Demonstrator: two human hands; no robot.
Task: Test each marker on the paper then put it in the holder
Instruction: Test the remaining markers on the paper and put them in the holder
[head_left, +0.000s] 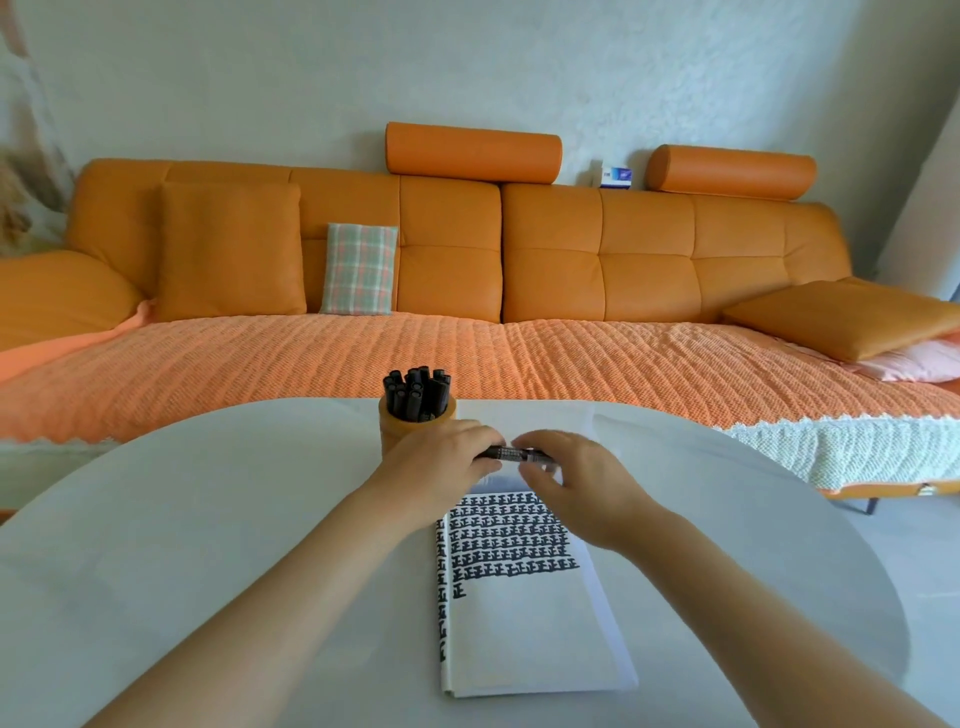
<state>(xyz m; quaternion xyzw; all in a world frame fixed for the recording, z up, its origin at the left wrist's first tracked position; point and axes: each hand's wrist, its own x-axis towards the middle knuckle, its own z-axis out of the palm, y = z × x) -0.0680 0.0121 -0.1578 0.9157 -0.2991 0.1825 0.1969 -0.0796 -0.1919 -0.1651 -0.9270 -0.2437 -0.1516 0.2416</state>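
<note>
Well along, by the look of it: the holder (395, 427) is packed with black markers (418, 392), and the paper (519, 623) just in front of it carries rows of test marks. One marker (511, 453) lies level just right of the holder, the left hand (441, 457) gripping one end and the right hand (576, 478) pinching the other. Capping or uncapping, I cannot tell.

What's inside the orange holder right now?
A bunch of black markers stands in the holder, ends up. Their lower parts are hidden by its wall, and the left hand, gripping another marker, covers its lower front.
</note>
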